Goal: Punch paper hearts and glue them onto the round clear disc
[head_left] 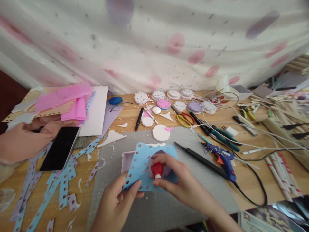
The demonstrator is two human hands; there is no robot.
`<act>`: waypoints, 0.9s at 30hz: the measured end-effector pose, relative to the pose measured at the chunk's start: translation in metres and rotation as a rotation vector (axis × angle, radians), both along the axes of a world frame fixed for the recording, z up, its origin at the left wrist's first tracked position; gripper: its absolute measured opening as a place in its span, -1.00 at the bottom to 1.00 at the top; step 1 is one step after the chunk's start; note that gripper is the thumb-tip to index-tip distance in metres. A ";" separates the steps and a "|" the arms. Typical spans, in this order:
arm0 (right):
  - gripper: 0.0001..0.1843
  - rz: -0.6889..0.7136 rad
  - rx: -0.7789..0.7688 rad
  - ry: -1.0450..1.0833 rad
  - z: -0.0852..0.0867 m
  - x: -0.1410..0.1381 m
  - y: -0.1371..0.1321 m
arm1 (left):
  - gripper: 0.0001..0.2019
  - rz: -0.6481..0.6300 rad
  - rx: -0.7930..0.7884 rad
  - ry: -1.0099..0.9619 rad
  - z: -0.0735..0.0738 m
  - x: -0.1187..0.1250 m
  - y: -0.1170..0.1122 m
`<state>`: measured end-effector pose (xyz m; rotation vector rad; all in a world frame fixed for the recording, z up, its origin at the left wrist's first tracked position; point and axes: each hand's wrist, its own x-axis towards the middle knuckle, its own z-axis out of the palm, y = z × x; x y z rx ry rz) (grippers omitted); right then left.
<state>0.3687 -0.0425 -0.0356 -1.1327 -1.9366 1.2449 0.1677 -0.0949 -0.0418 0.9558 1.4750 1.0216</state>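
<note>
My left hand (pixel 118 199) pinches the lower left edge of a blue foam sheet (pixel 142 161) punched with small holes and cut with a round opening. My right hand (pixel 178 180) grips a small glue bottle with a red cap (pixel 156 170), its white tip pointing down over the sheet's round opening. Both hands rest over a grey cutting mat (pixel 193 193). A small white box (pixel 126 159) lies under the sheet's left side.
Another person's hand (pixel 26 138) holds a black phone (pixel 60 147) at the left. Blue foam strips (pixel 60 183) litter the wooden table. A blue glue gun (pixel 223 159), a black tool (pixel 200 158), scissors (pixel 184 119), a marker (pixel 138 118) and several decorated foam discs (pixel 164 103) lie beyond.
</note>
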 end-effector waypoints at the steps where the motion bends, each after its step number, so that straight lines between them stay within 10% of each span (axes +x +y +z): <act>1: -0.63 0.000 0.001 0.008 0.000 0.000 0.000 | -0.80 -0.032 0.009 0.006 -0.003 -0.002 0.000; 27: -0.68 0.098 -0.129 0.054 0.003 -0.009 -0.006 | -0.77 -0.078 0.138 0.153 -0.010 -0.001 0.002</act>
